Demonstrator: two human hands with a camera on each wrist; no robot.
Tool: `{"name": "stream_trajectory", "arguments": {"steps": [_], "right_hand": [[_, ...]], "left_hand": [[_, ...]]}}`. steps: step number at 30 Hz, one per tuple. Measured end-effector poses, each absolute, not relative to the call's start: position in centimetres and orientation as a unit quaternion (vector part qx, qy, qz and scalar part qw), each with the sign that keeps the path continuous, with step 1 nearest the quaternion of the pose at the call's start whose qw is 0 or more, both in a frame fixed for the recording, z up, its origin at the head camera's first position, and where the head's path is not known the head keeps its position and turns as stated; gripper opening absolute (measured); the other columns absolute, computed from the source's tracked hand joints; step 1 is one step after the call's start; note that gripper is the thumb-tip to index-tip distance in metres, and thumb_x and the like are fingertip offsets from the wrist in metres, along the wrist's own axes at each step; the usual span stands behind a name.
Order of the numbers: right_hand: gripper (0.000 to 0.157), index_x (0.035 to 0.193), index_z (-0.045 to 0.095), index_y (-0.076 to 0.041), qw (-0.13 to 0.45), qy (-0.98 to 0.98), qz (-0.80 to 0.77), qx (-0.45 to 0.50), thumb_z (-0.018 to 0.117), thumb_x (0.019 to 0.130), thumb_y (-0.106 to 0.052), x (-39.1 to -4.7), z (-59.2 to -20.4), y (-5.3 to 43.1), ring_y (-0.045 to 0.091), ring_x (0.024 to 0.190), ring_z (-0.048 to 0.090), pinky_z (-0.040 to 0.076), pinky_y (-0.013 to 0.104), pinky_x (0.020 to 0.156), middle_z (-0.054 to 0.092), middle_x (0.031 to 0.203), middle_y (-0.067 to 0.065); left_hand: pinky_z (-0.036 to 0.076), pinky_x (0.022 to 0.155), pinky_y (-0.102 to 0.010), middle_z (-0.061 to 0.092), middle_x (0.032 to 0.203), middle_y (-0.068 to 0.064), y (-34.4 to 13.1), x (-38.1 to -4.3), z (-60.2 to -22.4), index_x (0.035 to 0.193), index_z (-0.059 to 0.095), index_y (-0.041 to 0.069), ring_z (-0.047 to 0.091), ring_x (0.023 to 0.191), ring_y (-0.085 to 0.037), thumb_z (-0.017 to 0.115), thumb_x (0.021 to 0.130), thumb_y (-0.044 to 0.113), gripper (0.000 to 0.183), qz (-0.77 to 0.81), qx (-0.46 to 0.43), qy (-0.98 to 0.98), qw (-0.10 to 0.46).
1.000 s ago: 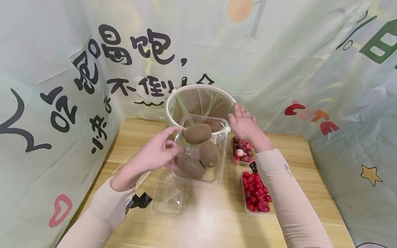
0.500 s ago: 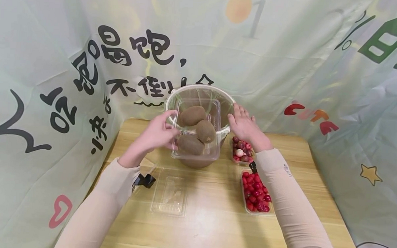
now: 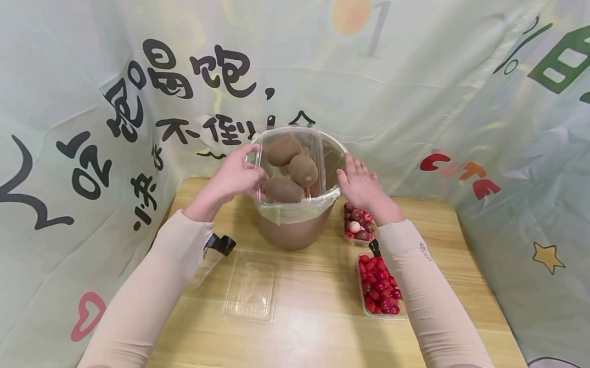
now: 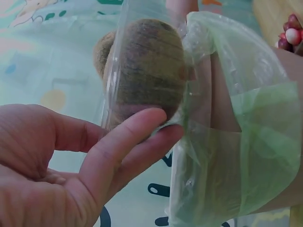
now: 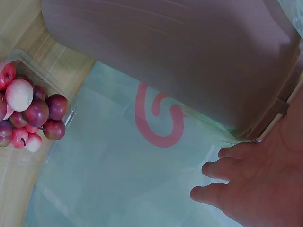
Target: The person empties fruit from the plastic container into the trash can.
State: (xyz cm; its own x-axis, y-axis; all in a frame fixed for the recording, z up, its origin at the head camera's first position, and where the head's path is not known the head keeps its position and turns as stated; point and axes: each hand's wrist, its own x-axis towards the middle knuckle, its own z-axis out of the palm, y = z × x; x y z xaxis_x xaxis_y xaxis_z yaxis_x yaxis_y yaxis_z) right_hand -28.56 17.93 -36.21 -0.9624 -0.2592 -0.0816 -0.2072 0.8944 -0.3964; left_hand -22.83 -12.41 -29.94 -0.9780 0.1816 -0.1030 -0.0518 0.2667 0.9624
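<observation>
My left hand [image 3: 238, 173] pinches the left edge of a clear plastic box [image 3: 321, 171], thumb on one side and fingers on the other. Three brown kiwifruit [image 3: 285, 150] lie in the box, which is tilted over the mouth of a brown bin [image 3: 293, 233]. In the left wrist view a kiwifruit [image 4: 149, 66] shows through the plastic close to the fingertips. The bin has a white rim and a pale green liner bag [image 4: 270, 137]. My right hand [image 3: 361, 181] rests against the rim's right side with its fingers extended; the right wrist view shows several straight fingers.
Right of the bin, one clear box holds dark red and pink round fruits [image 3: 360, 222]; nearer, another holds bright red fruits [image 3: 379, 286]. A clear plastic container [image 3: 252, 292] lies on the wooden table [image 3: 313, 338], with another partly behind my left wrist. Printed cloth walls enclose the table.
My left hand has raised the box of kiwifruit and moved it away from me, from the bin's near side to over its mouth. My right hand has stayed at the rim.
</observation>
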Motion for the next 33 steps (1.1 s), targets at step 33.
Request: {"name": "stream_trajectory", "arguments": {"steps": [33], "right_hand": [[0.076, 0.169, -0.005, -0.004, 0.062, 0.971, -0.196, -0.123, 0.013, 0.111, -0.051, -28.7, -36.4, 17.9, 0.048, 0.163, 0.003, 0.003, 0.072, 0.128, 0.002, 0.176, 0.026]], "left_hand": [[0.054, 0.053, -0.024, 0.067, 0.072, -0.007, -10.6, -28.3, -32.7, 0.155, 0.045, 0.009, 0.065, 0.057, -0.021, 0.055, 0.092, -0.003, 0.065, 0.515, 0.017, 0.848, -0.126]]}}
